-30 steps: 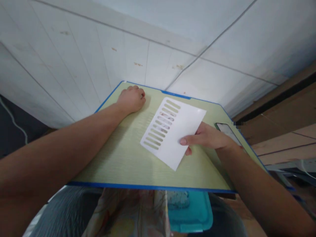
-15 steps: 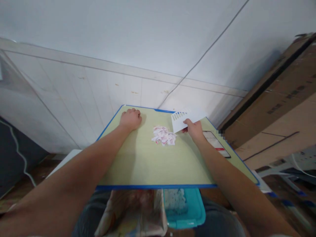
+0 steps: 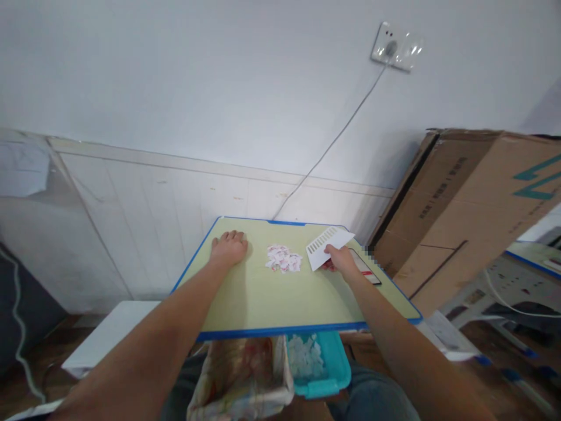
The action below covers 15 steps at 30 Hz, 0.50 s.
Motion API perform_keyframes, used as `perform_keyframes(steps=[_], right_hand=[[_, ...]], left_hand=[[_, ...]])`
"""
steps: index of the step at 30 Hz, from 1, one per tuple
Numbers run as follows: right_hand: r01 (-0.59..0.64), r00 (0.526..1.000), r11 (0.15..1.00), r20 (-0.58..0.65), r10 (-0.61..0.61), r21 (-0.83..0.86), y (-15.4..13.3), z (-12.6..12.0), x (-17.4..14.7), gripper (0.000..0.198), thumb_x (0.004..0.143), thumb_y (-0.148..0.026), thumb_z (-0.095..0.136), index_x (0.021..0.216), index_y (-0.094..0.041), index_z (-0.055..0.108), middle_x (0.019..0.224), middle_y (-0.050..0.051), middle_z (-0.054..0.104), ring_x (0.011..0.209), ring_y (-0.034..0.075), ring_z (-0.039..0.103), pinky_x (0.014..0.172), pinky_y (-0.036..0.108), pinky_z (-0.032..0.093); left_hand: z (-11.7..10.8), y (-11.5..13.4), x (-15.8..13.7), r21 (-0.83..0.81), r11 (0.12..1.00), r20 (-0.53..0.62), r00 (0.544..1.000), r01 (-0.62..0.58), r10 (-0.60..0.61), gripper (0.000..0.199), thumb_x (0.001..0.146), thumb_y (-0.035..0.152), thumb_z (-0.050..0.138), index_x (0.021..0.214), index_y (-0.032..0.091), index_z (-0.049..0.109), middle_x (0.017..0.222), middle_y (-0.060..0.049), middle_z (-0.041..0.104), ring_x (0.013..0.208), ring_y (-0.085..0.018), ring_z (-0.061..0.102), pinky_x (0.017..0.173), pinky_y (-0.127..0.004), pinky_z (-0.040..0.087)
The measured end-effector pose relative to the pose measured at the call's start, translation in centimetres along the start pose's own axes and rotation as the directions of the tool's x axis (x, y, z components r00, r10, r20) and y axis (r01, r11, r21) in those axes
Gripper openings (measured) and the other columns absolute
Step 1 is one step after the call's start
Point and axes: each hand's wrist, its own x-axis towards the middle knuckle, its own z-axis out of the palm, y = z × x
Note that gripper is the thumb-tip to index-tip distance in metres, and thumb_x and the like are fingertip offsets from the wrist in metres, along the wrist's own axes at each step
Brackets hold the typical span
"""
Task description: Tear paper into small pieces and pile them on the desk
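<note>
Presently the left hand [image 3: 228, 251] is resting palm-down, fingers parted, on one blue-edged tabletop [image 3: 272, 304]; the right hand [image 3: 342, 259], well apart, is pinching one flat white slotted card [image 3: 338, 238]. One heap of ragged paper scraps [image 3: 284, 259], uncountable, is lying between the hands; one rectangular phone [image 3: 366, 269] beside the right hand.
</note>
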Motion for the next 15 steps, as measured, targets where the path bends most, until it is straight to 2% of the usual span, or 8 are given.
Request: perform_keyframes(steps=[2, 5, 7, 9, 12, 15], right_hand=[[-0.004, 1.0, 0.999, 0.015, 0.005, -0.039, 0.1, 0.4, -0.5, 0.02, 0.113, -0.019, 0.067, 0.095, -0.017, 0.075, 0.072, 0.002, 0.077, 0.057, 0.019, 0.073, 0.052, 0.026, 0.053], [-0.004, 0.998, 0.996, 0.06, 0.01, -0.087, -0.1, 1.9, -1.2, 0.022, 0.12, -0.038, 0.079, 0.118, -0.017, 0.079, 0.099, 0.002, 0.082, 0.074, 0.016, 0.077, 0.069, 0.03, 0.066], [0.004, 0.996, 0.994, 0.088, 0.005, -0.111, -0.5, 3.1, -1.7, 0.029, 0.119, -0.045, 0.082, 0.128, -0.018, 0.08, 0.114, 0.005, 0.083, 0.087, 0.019, 0.08, 0.079, 0.035, 0.071], [0.019, 0.994, 0.991, 0.106, -0.006, -0.129, -1.0, 4.1, -1.9, 0.03, 0.119, -0.045, 0.082, 0.132, -0.018, 0.08, 0.12, 0.007, 0.083, 0.093, 0.021, 0.082, 0.082, 0.038, 0.073], [0.049, 0.992, 0.988, 0.119, -0.032, -0.146, -1.7, 5.3, -2.0, 0.027, 0.119, -0.043, 0.082, 0.126, -0.017, 0.08, 0.11, 0.003, 0.083, 0.083, 0.018, 0.079, 0.075, 0.034, 0.07], [0.102, 0.989, 0.985, 0.123, -0.085, -0.142, -2.6, 5.9, -2.0, 0.021, 0.118, -0.03, 0.077, 0.102, -0.016, 0.079, 0.085, 0.0, 0.08, 0.064, 0.015, 0.074, 0.062, 0.026, 0.061]], left_hand=[[-0.2, 0.0, -0.9, 0.0, 1.0, 0.011, 1.0, 0.001, -0.001, 0.065, 0.12, 0.039, 0.032, 0.175, 0.022, 0.064, 0.19, -0.021, 0.052, 0.176, -0.04, 0.047, 0.138, -0.072, 0.041], [-0.6, 0.7, -2.3, -0.021, 1.0, 0.038, 0.999, 0.004, -0.003, 0.063, 0.119, 0.041, 0.039, 0.175, 0.024, 0.065, 0.192, -0.022, 0.048, 0.177, -0.044, 0.045, 0.138, -0.075, 0.039], [-0.7, 1.7, -3.0, -0.049, 0.999, 0.062, 0.998, -0.019, 0.022, 0.06, 0.115, 0.038, 0.047, 0.169, 0.026, 0.07, 0.188, -0.02, 0.055, 0.175, -0.046, 0.048, 0.137, -0.076, 0.04], [-0.7, 2.9, -3.3, -0.07, 0.994, 0.062, 0.995, -0.08, 0.084, 0.055, 0.112, 0.035, 0.055, 0.163, 0.029, 0.075, 0.182, -0.015, 0.063, 0.171, -0.039, 0.054, 0.138, -0.066, 0.043], [-0.5, 4.7, -3.3, -0.099, 0.983, 0.048, 0.986, -0.153, 0.158, 0.046, 0.109, 0.034, 0.063, 0.149, 0.028, 0.084, 0.167, -0.013, 0.075, 0.158, -0.033, 0.066, 0.134, -0.051, 0.05], [-0.3, 5.9, -2.9, -0.118, 0.977, 0.037, 0.983, -0.176, 0.181, 0.039, 0.109, 0.034, 0.064, 0.137, 0.027, 0.09, 0.151, -0.015, 0.081, 0.149, -0.034, 0.071, 0.126, -0.048, 0.056]])
